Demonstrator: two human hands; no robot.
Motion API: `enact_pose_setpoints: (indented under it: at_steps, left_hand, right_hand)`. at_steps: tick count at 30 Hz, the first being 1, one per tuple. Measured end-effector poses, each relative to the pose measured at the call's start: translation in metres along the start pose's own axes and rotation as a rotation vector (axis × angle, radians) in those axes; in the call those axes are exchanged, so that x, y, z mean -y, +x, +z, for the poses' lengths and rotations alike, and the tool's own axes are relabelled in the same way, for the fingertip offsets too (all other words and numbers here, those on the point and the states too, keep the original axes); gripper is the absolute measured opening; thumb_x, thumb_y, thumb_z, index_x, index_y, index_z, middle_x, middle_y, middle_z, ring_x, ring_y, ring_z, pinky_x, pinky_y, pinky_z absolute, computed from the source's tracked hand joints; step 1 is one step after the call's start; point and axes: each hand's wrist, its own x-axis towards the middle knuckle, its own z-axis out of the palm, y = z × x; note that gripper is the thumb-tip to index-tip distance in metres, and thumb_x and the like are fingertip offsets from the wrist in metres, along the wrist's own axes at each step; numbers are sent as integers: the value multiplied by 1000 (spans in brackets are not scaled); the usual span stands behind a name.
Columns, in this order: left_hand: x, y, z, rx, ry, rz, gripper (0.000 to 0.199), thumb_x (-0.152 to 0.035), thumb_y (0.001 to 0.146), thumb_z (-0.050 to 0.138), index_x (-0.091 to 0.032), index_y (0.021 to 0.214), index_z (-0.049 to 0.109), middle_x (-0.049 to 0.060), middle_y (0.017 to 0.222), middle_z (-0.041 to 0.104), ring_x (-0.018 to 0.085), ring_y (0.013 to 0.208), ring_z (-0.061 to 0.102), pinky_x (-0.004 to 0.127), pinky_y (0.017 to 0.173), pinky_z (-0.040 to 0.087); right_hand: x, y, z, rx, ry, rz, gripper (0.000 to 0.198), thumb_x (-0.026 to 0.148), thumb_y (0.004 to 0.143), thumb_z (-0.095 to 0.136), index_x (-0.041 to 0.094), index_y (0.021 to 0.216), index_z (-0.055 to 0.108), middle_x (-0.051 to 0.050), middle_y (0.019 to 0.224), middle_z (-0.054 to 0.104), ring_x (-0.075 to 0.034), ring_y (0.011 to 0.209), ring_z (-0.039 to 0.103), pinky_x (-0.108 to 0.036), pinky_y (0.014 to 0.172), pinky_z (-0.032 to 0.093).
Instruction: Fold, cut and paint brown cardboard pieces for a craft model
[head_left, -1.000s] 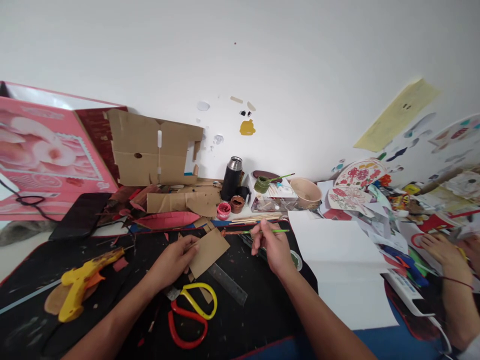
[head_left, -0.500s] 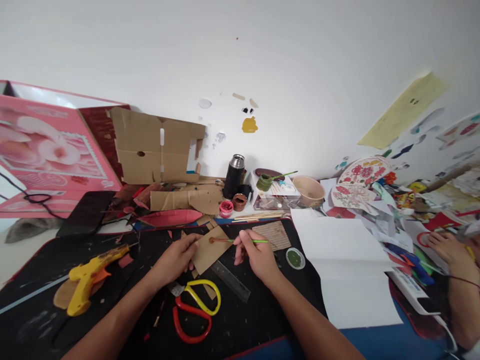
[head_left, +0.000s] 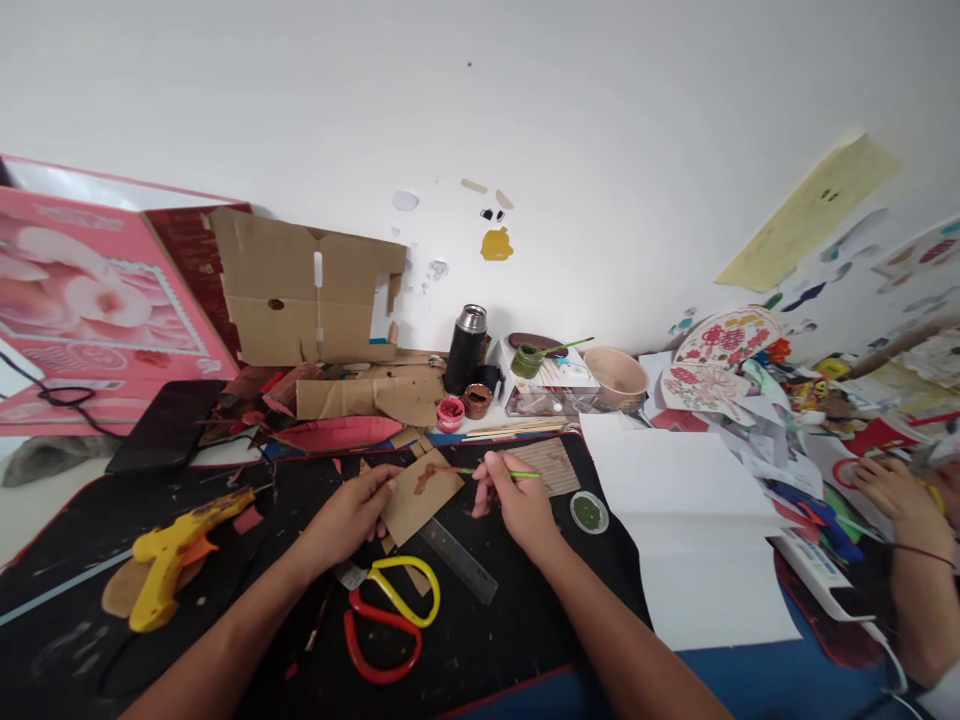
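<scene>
My left hand pinches the left edge of a small piece of brown cardboard. A reddish-brown streak of paint marks its upper part. Between the fingers and thumb of my right hand is a green-handled paintbrush, its brown tip touching the cardboard near the streak. Just below the cardboard lie a dark ruler and scissors with one yellow and one red handle. Behind my hands stand a jar of brown paint and a jar of pink-red paint.
A yellow glue gun lies at left. Right of my right hand are a lid with green paint, corrugated cardboard and white paper. A black thermos stands at the back. Another person's hand is at far right.
The brown patch on the cardboard has grown into a longer streak. My right hand has shifted slightly right with the brush. My left hand keeps its hold.
</scene>
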Motion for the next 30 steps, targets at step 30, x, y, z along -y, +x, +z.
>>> enact_pose_setpoints:
  at_steps: [30]
  left_hand:
    - [-6, 1, -1, 2, -81, -51, 59, -65, 80, 58, -17, 115, 66, -3, 66, 60, 15, 50, 55, 27, 46, 40]
  right_hand:
    - [-16, -17, -10, -28, 55, 52, 61, 78, 90, 63, 19, 78, 66, 2, 49, 62, -15, 38, 62, -22, 40, 44]
